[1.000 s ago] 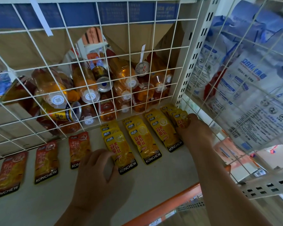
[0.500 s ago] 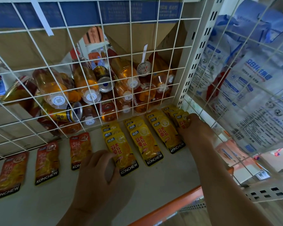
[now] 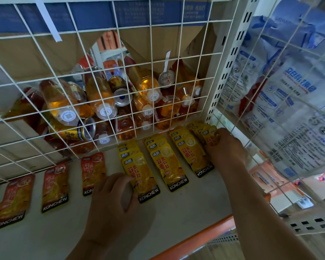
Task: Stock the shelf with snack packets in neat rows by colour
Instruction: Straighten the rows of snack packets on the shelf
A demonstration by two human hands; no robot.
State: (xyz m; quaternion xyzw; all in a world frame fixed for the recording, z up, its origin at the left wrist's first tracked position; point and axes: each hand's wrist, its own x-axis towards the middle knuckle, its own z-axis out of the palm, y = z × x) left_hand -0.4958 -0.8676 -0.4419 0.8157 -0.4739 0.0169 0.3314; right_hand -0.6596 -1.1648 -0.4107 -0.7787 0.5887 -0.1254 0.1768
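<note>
on the pale shelf (image 3: 186,209), behind its orange front lip (image 3: 204,233): konchew packets lying flat, label ends toward the person. four yellow stacks sit on the right half, each overlapped like shingles and running back toward the wire grid (image 3: 94,76). order left to right: first yellow stack (image 3: 139,171), second yellow stack (image 3: 167,166), third yellow stack (image 3: 191,152), fourth yellow stack (image 3: 204,131). the fourth is tight in the back right corner by the slotted upright (image 3: 231,59). left of them are single packets, spaced apart in a line: near orange packet (image 3: 92,169), middle orange packet (image 3: 54,186), far-left orange packet (image 3: 13,201).

left hand (image 3: 116,209): fingers bent, tips against the left edge of the front packet of the first yellow stack. it also covers the lower right corner of the near orange packet. can't tell if it's pinching or just touching.

right hand (image 3: 225,147): reached to the back right, fingers curled down over the near end of the fourth yellow stack, gripping it. thumb hidden.

behind the grid: a jumble of amber bottles (image 3: 99,94) and gold cans (image 3: 73,132) on their sides, with a cardboard box (image 3: 26,53) above. right side, behind another wire panel: blue-and-white bags (image 3: 293,102).
</note>
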